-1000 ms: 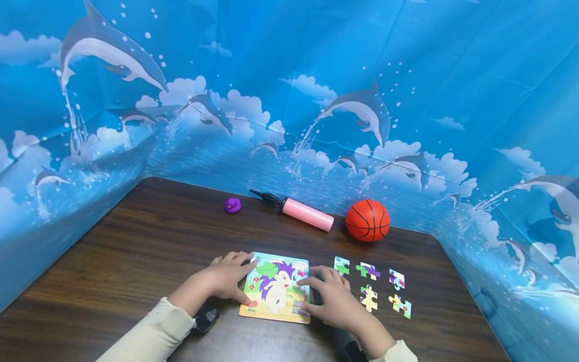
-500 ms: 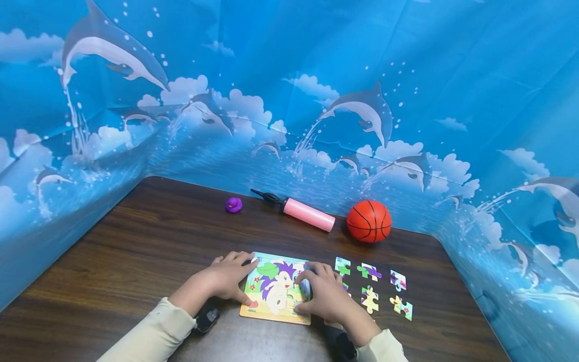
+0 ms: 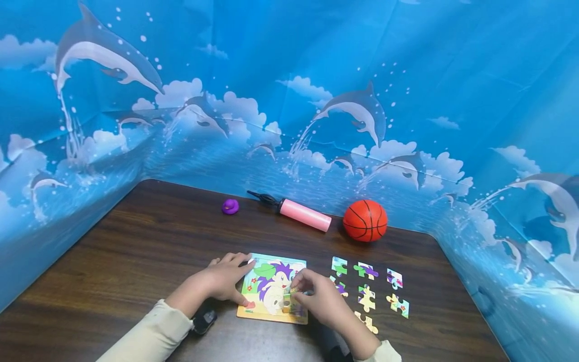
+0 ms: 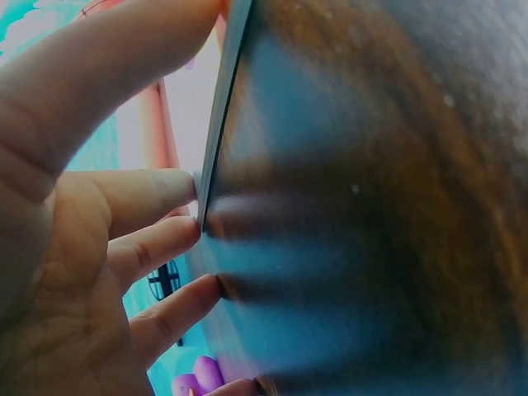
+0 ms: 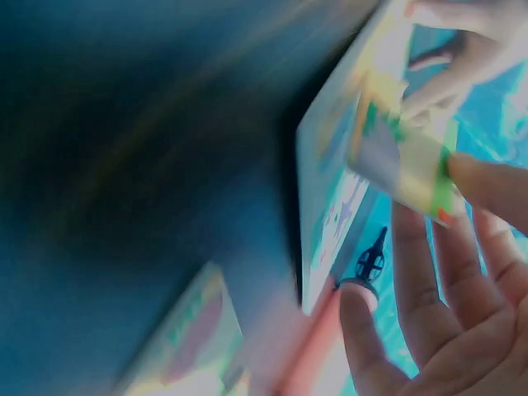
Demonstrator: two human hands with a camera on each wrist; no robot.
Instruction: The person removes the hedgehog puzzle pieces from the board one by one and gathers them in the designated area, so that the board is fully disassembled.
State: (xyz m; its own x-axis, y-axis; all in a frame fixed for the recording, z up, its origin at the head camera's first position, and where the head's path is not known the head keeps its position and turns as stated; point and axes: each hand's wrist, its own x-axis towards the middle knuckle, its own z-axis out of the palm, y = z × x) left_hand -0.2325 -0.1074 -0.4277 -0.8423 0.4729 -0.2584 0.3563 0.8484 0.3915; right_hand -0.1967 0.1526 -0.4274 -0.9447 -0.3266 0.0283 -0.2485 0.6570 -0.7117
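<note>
A hedgehog jigsaw puzzle board (image 3: 267, 316) lies flat on the table in the head view. My left hand (image 3: 226, 278) rests at its left side, thumb on the lower left corner and fingers spread along the edge; in the left wrist view these fingers (image 4: 153, 198) look nearly straight. Over the board's right part, my right hand (image 3: 323, 299) pinches a puzzle piece (image 5: 404, 169) between thumb and fingers. The piece is tilted, and the right wrist view shows it close to the board; contact there is unclear. Several loose puzzle pieces (image 3: 367, 299) lie right of the board.
Toward the back of the dark wooden table (image 3: 172, 226) are a purple rubber duck (image 3: 230, 206), a pink hand pump (image 3: 305, 215) and a small orange basketball (image 3: 365, 221). A blue dolphin-print curtain (image 3: 271, 100) hangs behind.
My right hand has moved from the board's right edge inward over its lower right part and now pinches a piece, tilted. My left hand stays in place.
</note>
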